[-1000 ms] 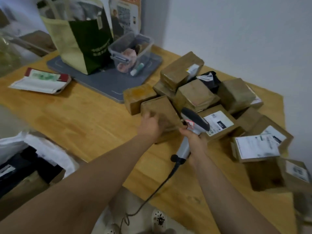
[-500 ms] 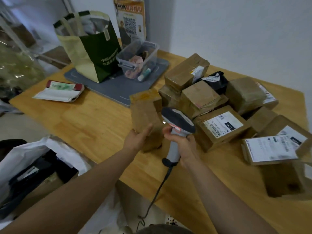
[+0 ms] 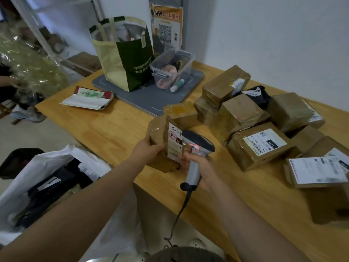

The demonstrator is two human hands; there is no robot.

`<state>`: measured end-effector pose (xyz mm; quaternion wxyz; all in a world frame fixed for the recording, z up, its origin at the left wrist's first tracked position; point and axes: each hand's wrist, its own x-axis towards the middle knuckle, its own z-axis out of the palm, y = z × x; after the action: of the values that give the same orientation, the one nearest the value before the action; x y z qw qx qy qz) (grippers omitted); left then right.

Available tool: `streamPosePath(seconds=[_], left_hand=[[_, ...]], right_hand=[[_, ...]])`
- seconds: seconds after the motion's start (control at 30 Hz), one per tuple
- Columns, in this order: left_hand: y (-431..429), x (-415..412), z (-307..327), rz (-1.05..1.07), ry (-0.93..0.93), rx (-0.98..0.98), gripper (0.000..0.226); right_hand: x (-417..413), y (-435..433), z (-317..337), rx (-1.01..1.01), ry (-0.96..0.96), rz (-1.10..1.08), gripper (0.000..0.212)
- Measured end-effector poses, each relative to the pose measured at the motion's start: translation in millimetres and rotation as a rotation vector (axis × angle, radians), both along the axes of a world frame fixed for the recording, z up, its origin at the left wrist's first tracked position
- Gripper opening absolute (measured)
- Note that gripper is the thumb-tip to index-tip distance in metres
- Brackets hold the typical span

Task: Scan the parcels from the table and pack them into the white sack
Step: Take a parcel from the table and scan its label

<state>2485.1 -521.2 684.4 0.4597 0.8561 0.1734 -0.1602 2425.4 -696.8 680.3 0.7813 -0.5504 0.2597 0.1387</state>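
My left hand (image 3: 147,150) grips a brown taped parcel (image 3: 162,137) near the table's front edge, tilted so its white label faces me. My right hand (image 3: 200,167) holds a grey barcode scanner (image 3: 196,148) by the handle, its head right beside the label. A pile of several brown parcels (image 3: 241,114) lies on the wooden table (image 3: 113,127) to the right. The white sack (image 3: 47,178) stands open at the lower left beside the table, with dark packages inside.
A green and cream tote bag (image 3: 122,53) and a clear plastic bin (image 3: 171,70) stand on a grey mat (image 3: 143,97) at the back. A flat red and white envelope (image 3: 88,97) lies at the table's left. The scanner's cable hangs off the front edge.
My left hand lifted the parcel from the pile and turned it until its label faces me. The scanner came in close against the label.
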Motion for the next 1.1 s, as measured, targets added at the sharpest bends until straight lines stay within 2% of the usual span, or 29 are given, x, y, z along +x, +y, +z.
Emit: streamPosePath(seconds=[0.1,0.23,0.5,0.6,0.83,1.1], left_hand=[[23,-7,1,0.163,0.020,-0.255,0.062],[46,-19,-2,0.228,-0.068,-0.403,0.043],[92,-31,3,0.268,-0.216,-0.399,0.050],[103,-34,4,0.290,-0.258,-0.388,0.049],[120,-41,1,0.325,-0.278,-0.431,0.052],[132,-46,-2,0.367,-0.305,-0.396,0.048]], right_hand=[[-8,-2,11,-0.024,-0.015,0.056,0.021],[-14,7,28,-0.144,-0.046,0.163,0.018],[-25,38,51,-0.297,-0.049,0.349,0.014],[-29,47,52,-0.358,-0.063,0.400,0.020],[-34,63,56,-0.420,-0.107,0.451,0.025],[-35,76,58,-0.430,-0.115,0.482,0.028]])
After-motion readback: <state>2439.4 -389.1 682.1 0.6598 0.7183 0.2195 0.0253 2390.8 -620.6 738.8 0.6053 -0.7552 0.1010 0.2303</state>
